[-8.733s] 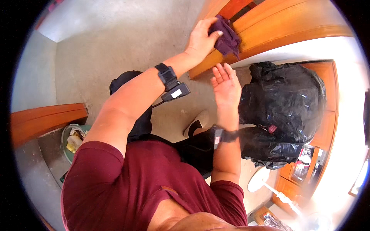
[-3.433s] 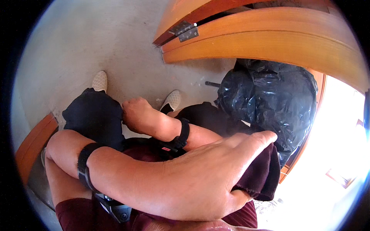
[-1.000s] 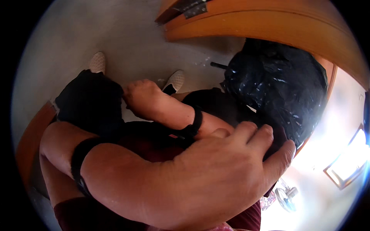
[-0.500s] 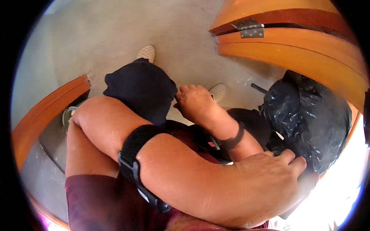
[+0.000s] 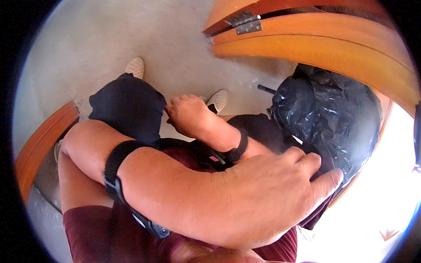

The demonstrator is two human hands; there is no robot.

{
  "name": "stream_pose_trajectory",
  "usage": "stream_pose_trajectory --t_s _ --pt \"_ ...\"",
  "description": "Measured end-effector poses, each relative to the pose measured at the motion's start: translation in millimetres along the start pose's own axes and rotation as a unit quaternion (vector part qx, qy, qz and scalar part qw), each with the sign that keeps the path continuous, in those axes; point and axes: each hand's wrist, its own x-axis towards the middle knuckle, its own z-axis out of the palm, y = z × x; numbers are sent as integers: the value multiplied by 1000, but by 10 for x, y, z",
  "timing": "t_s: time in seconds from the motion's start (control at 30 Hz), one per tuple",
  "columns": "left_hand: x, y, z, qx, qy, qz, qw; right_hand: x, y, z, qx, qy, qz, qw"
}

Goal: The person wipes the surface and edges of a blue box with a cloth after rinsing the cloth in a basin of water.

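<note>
My left arm reaches across my body to the right, wearing a black strap [image 5: 115, 168] with a small camera-like device [image 5: 156, 229]. My left hand [image 5: 280, 188] lies over my right arm, back up, thumb stretched out and fingers curled; dark maroon cloth shows beside the thumb, and what the fingers grip is hidden. Beyond it, my right hand [image 5: 189, 115] is closed above the gap between my knees, a black band [image 5: 239, 144] round its wrist. A small dark bit shows by its fingertips, too small to name. Dark cloth covers my left knee [image 5: 127, 105].
At the right stands a shiny black plastic bag [image 5: 326, 114]. A hinged orange-brown wooden panel [image 5: 302, 37] juts in at the upper right. Another wooden edge [image 5: 46, 144] rises at the left. My light shoes [image 5: 135, 68] rest on the grey floor [image 5: 87, 48].
The whole view has shifted, so most things appear farther left. My left hand has moved up a little over the right arm, and its thumb stands out more. My right hand stays closed.
</note>
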Motion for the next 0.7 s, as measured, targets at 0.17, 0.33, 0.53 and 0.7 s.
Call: stream_pose_trajectory --t_s 0.17,0.33,0.53,0.7 --pt "-7 -33 -24 -27 -25 17 999 20 12 13 0 1 -3 1000" --pt "-51 -11 -8 -32 -13 14 999 80 33 15 -4 11 -16 1000" --pt "-57 -53 24 -46 -3 31 998 74 65 57 -3 7 -16 1000" --pt "-73 -77 16 -48 -5 29 998 86 51 -8 -2 -23 -9 1000"
